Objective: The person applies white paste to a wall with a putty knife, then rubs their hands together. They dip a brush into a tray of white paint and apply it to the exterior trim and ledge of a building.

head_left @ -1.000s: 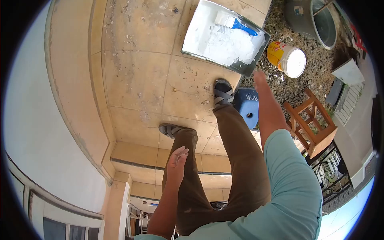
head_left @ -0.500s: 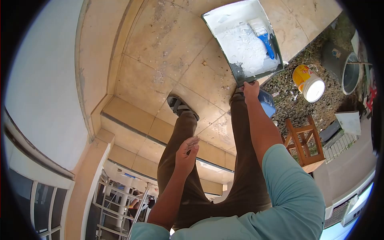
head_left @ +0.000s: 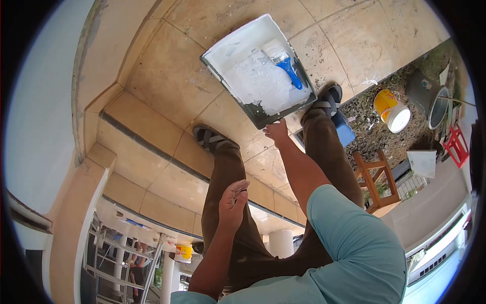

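A dark paint tray (head_left: 281, 112), coated inside with white paint, is gripped at its near edge by my right hand (head_left: 277, 133). Inside the tray lies a paintbrush (head_left: 289, 70) with a blue handle and white-smeared bristles. My left hand (head_left: 233, 205) hangs over my left leg, its fingers loosely bent and apart from the thumb. Whitish smears mark those fingers, and I see nothing held in them.
Tiled steps (head_left: 152, 147) run beside my left foot. At right on the gravel are a yellow-and-white bucket (head_left: 392, 110), a large grey tub (head_left: 428, 99), a wooden stool (head_left: 375, 180) and a red plastic item (head_left: 456, 146). A metal scaffold (head_left: 124, 261) stands lower left.
The tray, with the brush in it, has shifted left and slightly nearer in view with my right hand. My right foot now shows beside it. My left hand is nearly unmoved.
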Available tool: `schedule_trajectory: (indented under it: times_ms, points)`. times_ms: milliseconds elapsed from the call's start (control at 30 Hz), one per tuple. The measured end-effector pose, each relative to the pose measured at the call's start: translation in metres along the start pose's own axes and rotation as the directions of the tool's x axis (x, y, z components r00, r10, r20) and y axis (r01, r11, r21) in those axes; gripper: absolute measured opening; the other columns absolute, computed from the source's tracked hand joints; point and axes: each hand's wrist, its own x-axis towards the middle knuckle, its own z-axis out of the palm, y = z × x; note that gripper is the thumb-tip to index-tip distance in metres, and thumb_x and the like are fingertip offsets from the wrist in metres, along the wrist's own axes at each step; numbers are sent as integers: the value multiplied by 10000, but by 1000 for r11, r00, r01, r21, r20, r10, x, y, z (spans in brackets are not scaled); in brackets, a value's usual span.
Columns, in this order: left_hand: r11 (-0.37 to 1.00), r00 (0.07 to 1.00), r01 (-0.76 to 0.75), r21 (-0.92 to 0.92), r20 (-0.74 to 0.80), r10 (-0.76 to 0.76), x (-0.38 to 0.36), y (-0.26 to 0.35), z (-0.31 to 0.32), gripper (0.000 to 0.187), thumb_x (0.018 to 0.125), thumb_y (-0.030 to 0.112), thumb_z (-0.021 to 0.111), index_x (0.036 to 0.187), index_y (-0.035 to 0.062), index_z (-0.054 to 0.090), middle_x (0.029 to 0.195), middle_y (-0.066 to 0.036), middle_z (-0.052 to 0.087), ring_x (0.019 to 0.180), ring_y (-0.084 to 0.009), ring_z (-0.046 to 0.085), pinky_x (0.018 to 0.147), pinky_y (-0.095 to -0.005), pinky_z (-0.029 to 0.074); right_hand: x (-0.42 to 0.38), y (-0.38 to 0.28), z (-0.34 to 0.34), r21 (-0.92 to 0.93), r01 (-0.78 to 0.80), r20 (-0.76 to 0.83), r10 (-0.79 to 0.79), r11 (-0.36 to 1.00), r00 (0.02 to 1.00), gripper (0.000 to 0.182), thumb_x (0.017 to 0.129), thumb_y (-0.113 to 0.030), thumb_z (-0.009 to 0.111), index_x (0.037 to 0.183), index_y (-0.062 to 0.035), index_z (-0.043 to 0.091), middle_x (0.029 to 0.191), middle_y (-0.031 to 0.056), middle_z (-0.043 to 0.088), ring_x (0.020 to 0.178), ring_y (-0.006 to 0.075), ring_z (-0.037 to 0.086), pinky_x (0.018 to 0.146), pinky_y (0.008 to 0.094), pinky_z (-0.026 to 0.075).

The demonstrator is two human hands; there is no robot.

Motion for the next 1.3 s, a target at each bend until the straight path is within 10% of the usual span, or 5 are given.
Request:
schedule_trajectory:
  times_ms: [200, 333, 600, 1100, 1300]
  points:
    - [992, 998, 11, -129, -54, -18, 4, -13, -31, 335, 965, 135, 526, 1283, 32, 511, 1228, -128, 602, 1140, -216, 566, 981, -360, 436, 22, -30, -11, -629, -7, 183, 156, 778, 971, 260, 857, -195, 637, 1080, -63, 621, 903, 77, 663, 839, 243, 681, 733, 403, 536]
    - [965, 1000, 19, -261, -12, -23, 14, -29, -30, 335, 945, 91, 566, 1266, 7, 517, 1228, -135, 592, 1168, -219, 539, 1046, -361, 377, 14, -95, -29, -799, 281, -82, -559, 532, 825, 351, 834, -315, 673, 1124, -116, 668, 893, 129, 704, 863, 263, 681, 781, 390, 519]
    - [992, 998, -41, -118, 41, 46, 21, -68, -24, 363, 942, 111, 564, 1292, 32, 505, 1216, -124, 604, 1143, -211, 564, 1011, -360, 411, 21, -164, -29, -973, 30, -102, -543, 229, 833, 365, 818, -343, 667, 1100, -115, 621, 1066, 121, 669, 997, 285, 651, 827, 421, 528]
    - [935, 993, -106, -339, 13, 117, 26, -54, -25, 453, 927, 241, 605, 1300, 14, 485, 1223, -146, 597, 1136, -231, 568, 998, -379, 420, -17, -252, 33, -706, 674, 46, -934, 220, 353, 346, 770, -302, 675, 1061, -122, 620, 845, 98, 710, 785, 293, 688, 735, 390, 537]
    - [896, 994, -108, -431, -22, 109, 37, -64, -27, 461, 925, 250, 610, 1301, 14, 484, 1230, -147, 596, 1147, -233, 557, 1001, -373, 405, -10, -283, 68, -754, 649, 250, -871, 99, 423, 291, 811, -296, 649, 1050, -134, 685, 874, 98, 713, 831, 302, 681, 786, 380, 531]
